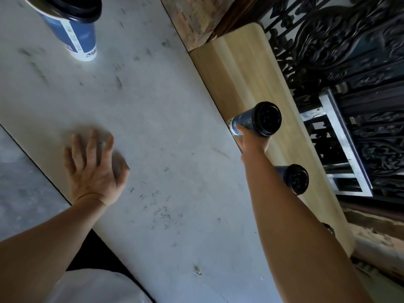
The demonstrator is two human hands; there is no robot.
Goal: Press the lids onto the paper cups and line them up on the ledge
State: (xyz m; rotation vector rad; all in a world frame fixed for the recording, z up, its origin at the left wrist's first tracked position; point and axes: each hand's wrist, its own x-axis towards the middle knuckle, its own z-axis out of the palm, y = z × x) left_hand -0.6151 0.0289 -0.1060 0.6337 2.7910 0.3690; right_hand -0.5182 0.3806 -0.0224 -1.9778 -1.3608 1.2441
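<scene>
My right hand [251,139] grips a blue paper cup with a black lid [265,121] over the wooden ledge [240,68]. A second lidded cup [295,179] stands on the ledge nearer to me, partly hidden behind my right forearm. A third blue and white cup with a black lid [72,29] stands on the white marbled table [153,127] at the far left. My left hand [94,167] lies flat on the table with fingers spread, holding nothing.
A black ornate iron railing [349,51] runs along the far side of the ledge, with a metal frame [341,136] behind it. A grey floor strip [19,182] lies past the table's left edge.
</scene>
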